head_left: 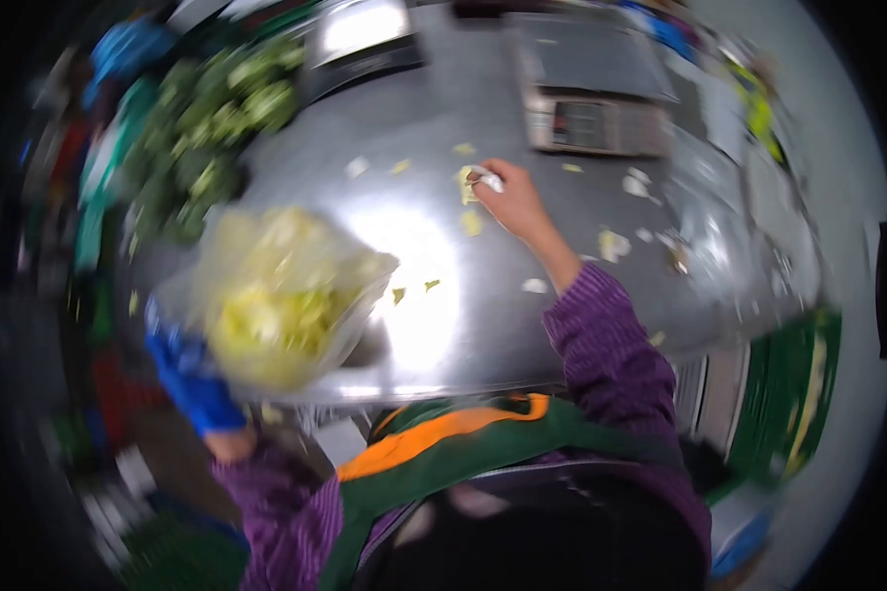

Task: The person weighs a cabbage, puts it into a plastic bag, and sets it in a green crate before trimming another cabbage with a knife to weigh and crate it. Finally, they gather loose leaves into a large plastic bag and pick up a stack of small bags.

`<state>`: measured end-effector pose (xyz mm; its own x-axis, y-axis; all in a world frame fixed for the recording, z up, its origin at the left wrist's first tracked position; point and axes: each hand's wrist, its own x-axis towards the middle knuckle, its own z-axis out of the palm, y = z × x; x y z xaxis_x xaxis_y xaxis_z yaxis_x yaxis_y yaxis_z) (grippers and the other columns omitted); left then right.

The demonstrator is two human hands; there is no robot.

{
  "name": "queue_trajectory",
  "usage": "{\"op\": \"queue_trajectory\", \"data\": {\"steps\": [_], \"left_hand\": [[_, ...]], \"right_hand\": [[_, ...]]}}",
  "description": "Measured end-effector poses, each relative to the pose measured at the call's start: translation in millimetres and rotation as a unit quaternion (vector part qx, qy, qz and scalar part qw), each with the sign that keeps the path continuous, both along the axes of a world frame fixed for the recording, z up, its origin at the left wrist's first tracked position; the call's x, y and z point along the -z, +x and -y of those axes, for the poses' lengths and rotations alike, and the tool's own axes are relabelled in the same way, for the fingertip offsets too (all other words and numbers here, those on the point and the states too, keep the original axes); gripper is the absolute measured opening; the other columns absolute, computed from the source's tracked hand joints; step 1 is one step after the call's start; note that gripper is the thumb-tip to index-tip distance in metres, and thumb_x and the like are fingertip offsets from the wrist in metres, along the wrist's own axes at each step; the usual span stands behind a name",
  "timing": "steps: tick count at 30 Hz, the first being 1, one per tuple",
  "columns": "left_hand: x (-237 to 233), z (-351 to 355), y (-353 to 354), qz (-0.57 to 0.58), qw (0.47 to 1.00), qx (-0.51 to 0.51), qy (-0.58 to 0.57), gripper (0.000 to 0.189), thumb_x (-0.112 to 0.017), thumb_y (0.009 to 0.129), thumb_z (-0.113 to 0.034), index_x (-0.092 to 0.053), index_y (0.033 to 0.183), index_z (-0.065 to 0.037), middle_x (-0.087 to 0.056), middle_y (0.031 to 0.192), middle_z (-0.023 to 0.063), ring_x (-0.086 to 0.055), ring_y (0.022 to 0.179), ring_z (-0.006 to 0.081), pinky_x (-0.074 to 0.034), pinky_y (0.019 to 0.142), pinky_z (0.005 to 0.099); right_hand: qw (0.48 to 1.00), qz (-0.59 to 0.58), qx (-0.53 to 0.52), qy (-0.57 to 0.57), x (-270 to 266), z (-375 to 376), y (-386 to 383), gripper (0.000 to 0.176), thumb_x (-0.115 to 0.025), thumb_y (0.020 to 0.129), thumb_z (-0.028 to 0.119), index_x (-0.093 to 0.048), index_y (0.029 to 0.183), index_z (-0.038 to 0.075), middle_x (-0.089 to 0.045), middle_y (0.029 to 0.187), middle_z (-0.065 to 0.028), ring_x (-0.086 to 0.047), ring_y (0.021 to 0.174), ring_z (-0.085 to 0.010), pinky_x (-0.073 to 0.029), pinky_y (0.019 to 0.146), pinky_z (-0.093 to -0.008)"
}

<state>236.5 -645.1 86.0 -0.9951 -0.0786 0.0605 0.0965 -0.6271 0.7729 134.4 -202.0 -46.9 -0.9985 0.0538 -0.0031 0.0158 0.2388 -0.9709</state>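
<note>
My left hand (189,372), in a blue glove, is at the left side of a clear plastic bag (291,295) and grips it there; motion blur smears its fingers. Pale yellow-green leafy vegetable fills the bag, which is tilted by the table's near edge. Over the middle of the table, my bare right hand (508,197) is closed in a pinch on a small white piece (489,181), too blurred to name. Yellowish leaf scraps (471,223) lie on the metal just by its fingertips.
A pile of broccoli (202,123) covers the back left of the metal table (503,325). At the back stand a scale (596,94) and a dark device with a bright top (365,44). Clear plastic (715,217) lies at the right. Green crates (784,394) stand below, right.
</note>
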Motion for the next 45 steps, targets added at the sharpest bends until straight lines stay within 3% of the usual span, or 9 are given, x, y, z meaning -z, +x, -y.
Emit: {"op": "queue_trajectory", "data": {"steps": [6,12,15,20,26,37,38,40,45], "left_hand": [[10.9,-2.6,-1.0,0.005,0.997,-0.083,0.003,0.038,-0.04,0.098,-0.03,-0.047,0.128,-0.007,-0.062,0.107,0.0035,-0.057,0.073,0.0075,-0.048,0.066,0.0206],[4.0,27.8,11.2,-0.03,0.992,-0.058,0.104,0.036,-0.043,0.097,-0.029,-0.05,0.124,-0.006,-0.062,0.088,0.0011,-0.054,0.065,0.0066,-0.045,0.055,0.0201],[-13.1,28.5,9.9,0.085,0.974,-0.182,0.11,0.036,-0.044,0.097,-0.027,-0.049,0.125,-0.004,-0.057,0.076,0.0004,-0.049,0.057,0.0065,-0.042,0.05,0.0201],[-39.2,91.1,0.7,-0.092,0.988,0.013,0.123,0.04,-0.05,0.094,-0.031,-0.05,0.125,-0.006,-0.051,0.069,-0.0024,-0.044,0.053,0.0048,-0.037,0.046,0.0199],[-136.9,121.8,42.7,-0.239,0.962,-0.127,0.043,0.037,-0.05,0.094,-0.028,-0.05,0.124,-0.006,-0.04,0.06,-0.0057,-0.034,0.047,0.0029,-0.028,0.04,0.0207],[-57.6,52.6,83.5,-0.144,0.945,-0.27,-0.113,0.042,-0.048,0.076,0.005,-0.056,0.115,-0.007,-0.05,0.079,-0.0039,-0.044,0.066,0.0048,-0.041,0.058,0.0202],[-56.8,49.8,74.5,-0.221,0.777,-0.441,-0.391,0.035,-0.05,0.078,0.003,-0.057,0.112,-0.004,-0.056,0.084,-0.0007,-0.047,0.067,0.0057,-0.043,0.06,0.0219],[-75.6,16.8,105.1,-0.15,0.941,-0.303,-0.033,0.02,-0.053,0.092,-0.017,-0.062,0.103,-0.004,-0.058,0.08,0.0013,-0.047,0.059,0.0058,-0.043,0.053,0.0234],[-37.7,3.3,148.6,-0.027,0.919,-0.393,-0.032,0.035,-0.048,0.095,-0.039,-0.064,0.099,-0.009,-0.047,0.06,-0.0027,-0.044,0.052,0.0047,-0.035,0.045,0.0204]], "right_hand": [[0.939,-0.149,-0.285,-0.118,-75.3,209.9,15.6,0.029,-0.063,0.078,0.013,-0.059,0.105,0.003,-0.062,0.103,-0.0097,-0.059,0.095,-0.0186,-0.044,0.087,-0.0307],[0.93,-0.185,-0.173,0.265,-45.5,213.7,24.8,0.097,-0.079,0.065,0.037,-0.024,0.142,0.016,-0.023,0.144,-0.0258,-0.025,0.131,-0.0438,-0.024,0.107,-0.0499],[0.921,0.102,-0.197,0.32,21.5,182.3,18.9,0.036,-0.065,0.08,0.027,-0.062,0.107,0.004,-0.063,0.1,-0.0204,-0.06,0.097,-0.0324,-0.046,0.084,-0.0397],[0.971,-0.17,-0.018,0.166,-59.9,205.7,-3.9,0.019,-0.052,0.087,0.015,-0.063,0.082,0.0,-0.057,0.058,-0.0123,-0.054,0.051,-0.0235,-0.04,0.051,-0.0351],[0.933,-0.35,-0.043,-0.075,-230.3,233.1,-7.2,0.022,-0.048,0.094,0.015,-0.067,0.091,0.002,-0.055,0.068,0.0038,-0.045,0.057,-0.0012,-0.033,0.05,-0.018],[0.908,-0.29,-0.173,0.248,-171.5,163.7,-52.7,0.027,-0.044,0.094,0.018,-0.062,0.097,-0.002,-0.054,0.07,-0.0024,-0.047,0.066,-0.0102,-0.038,0.058,-0.0265],[0.907,-0.358,-0.185,0.119,-150.2,154.1,-71.9,0.029,-0.044,0.095,0.02,-0.061,0.109,0.001,-0.06,0.087,-0.0061,-0.053,0.081,-0.013,-0.043,0.068,-0.0262],[0.948,-0.28,-0.127,0.083,-168.1,165.2,-29.3,0.037,-0.045,0.094,0.024,-0.049,0.128,0.008,-0.056,0.113,-0.0132,-0.054,0.097,-0.0193,-0.045,0.078,-0.0296],[0.863,-0.356,-0.245,0.262,-62.8,165.1,29.2,0.057,-0.058,0.082,0.01,-0.038,0.135,0.007,-0.053,0.119,-0.0162,-0.053,0.102,-0.0198,-0.048,0.076,-0.0324]]}}
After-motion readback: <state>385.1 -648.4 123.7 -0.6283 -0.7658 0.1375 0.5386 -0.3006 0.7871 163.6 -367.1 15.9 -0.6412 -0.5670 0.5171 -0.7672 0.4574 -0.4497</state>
